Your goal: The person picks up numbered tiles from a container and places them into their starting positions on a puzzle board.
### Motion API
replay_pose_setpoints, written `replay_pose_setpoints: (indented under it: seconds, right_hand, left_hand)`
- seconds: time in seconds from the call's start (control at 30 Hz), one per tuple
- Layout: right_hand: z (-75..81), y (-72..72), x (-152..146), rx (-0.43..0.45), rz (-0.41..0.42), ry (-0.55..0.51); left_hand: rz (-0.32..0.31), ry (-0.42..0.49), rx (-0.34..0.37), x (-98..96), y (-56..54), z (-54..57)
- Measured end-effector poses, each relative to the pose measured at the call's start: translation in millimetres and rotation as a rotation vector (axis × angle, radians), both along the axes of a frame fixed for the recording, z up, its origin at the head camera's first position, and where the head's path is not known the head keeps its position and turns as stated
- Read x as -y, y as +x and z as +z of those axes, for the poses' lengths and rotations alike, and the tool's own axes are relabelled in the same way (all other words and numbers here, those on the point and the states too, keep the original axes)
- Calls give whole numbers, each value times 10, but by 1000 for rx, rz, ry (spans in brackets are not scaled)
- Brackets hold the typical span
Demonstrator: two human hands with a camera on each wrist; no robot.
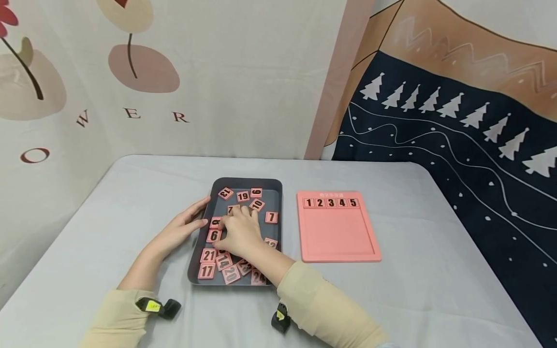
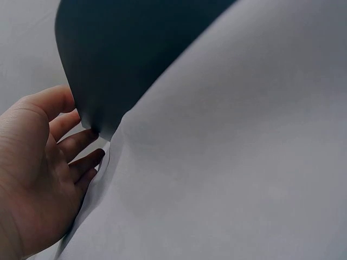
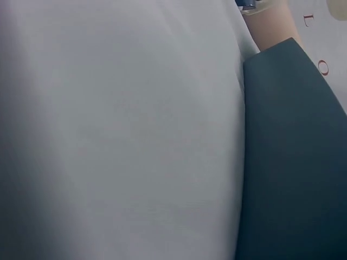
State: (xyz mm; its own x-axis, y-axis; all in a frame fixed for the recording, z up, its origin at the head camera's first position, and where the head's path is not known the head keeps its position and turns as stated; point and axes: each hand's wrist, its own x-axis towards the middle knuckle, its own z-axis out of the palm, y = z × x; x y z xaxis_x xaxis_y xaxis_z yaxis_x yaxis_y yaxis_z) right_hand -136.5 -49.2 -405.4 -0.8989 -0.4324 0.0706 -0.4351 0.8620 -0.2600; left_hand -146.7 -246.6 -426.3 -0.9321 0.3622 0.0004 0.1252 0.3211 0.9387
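A dark grey tray (image 1: pixel 265 186) holds several pink number tiles. My left hand (image 1: pixel 179 231) touches the tray's left edge with its fingers extended; in the left wrist view, the left hand (image 2: pixel 40 162) is against the tray's dark outer side (image 2: pixel 108 54). Over the middle of the tray, my right hand (image 1: pixel 241 234) reaches down with bent fingers. Its thumb and index finger are beside the 6 tile (image 1: pixel 213 236) and a partly covered tile (image 1: pixel 215 223) above it. Whether they pinch a tile is hidden. The right wrist view shows the tray's side (image 3: pixel 293 151) but not the right hand.
Right of the tray lies a pink board (image 1: pixel 339 234) with tiles 1 to 5 (image 1: pixel 330 203) in its top row. Tiles 21 (image 1: pixel 208 255) and 17 (image 1: pixel 206 271) lie in the tray's lower left, tile 7 (image 1: pixel 271 217) on its right. A white cloth (image 1: pixel 435 270) covers the table.
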Motion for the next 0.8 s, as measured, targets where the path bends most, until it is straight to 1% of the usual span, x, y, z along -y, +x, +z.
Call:
replay_pose_setpoints:
  seconds: [0.23, 0.37, 0.6, 0.8]
  right_hand:
    - [-18, 29, 47, 13, -44, -31]
    - [-34, 33, 71, 14, -56, -38]
    - [-61, 22, 51, -9, -43, -40]
    - [-10, 24, -12, -36, -24, -36]
  left_hand:
    - [6, -9, -3, -7, 3, 11]
    - [9, -8, -2, -3, 9, 17]
    - [7, -6, -3, -2, 18, 24]
    - [8, -6, -3, -8, 16, 27]
